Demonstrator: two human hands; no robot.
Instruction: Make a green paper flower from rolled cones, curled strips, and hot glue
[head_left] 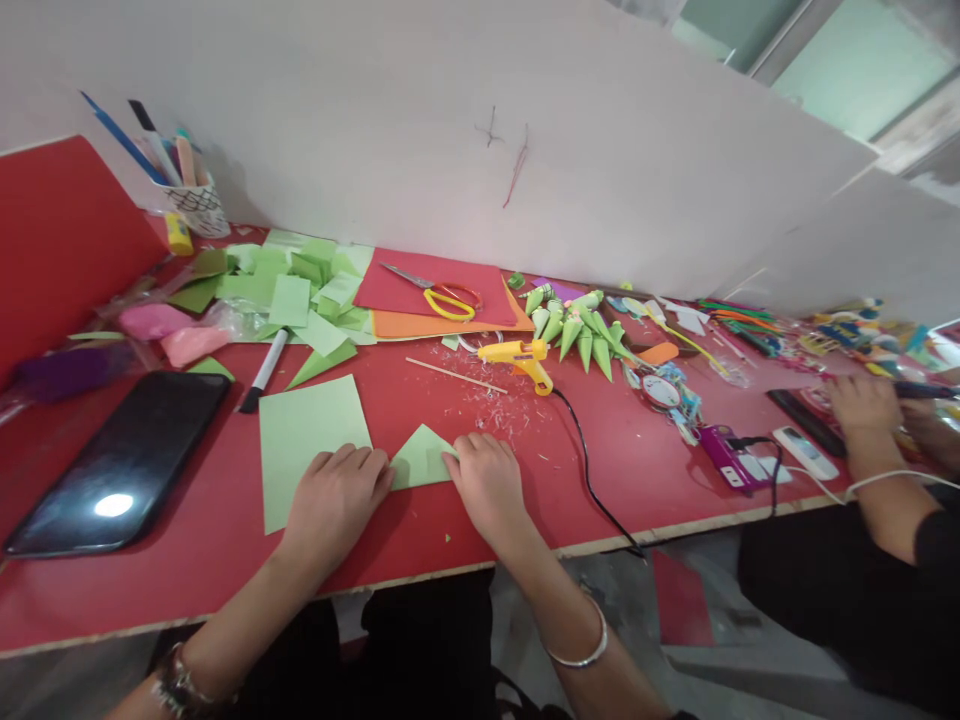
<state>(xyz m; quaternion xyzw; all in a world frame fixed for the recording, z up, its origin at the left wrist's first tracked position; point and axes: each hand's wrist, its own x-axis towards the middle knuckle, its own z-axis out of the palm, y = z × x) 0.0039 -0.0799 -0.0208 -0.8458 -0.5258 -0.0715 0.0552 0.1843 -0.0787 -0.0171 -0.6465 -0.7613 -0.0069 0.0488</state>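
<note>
Near tabletop front edge, pinching folded paper with left hand and right hand, bare room rightward

One camera, worn on the person's head, gives the sole view. It looks forward and steeply down from above the front edge of the bench, close over the work, so that the left hand and right hand lie just below the centre and both forearms come in from the bottom. It faces the pale wall behind the bench, which fills much of the upper part. The view is wide and slanted: the front edge climbs toward the right, where it takes in a co-worker's forearm.
</note>
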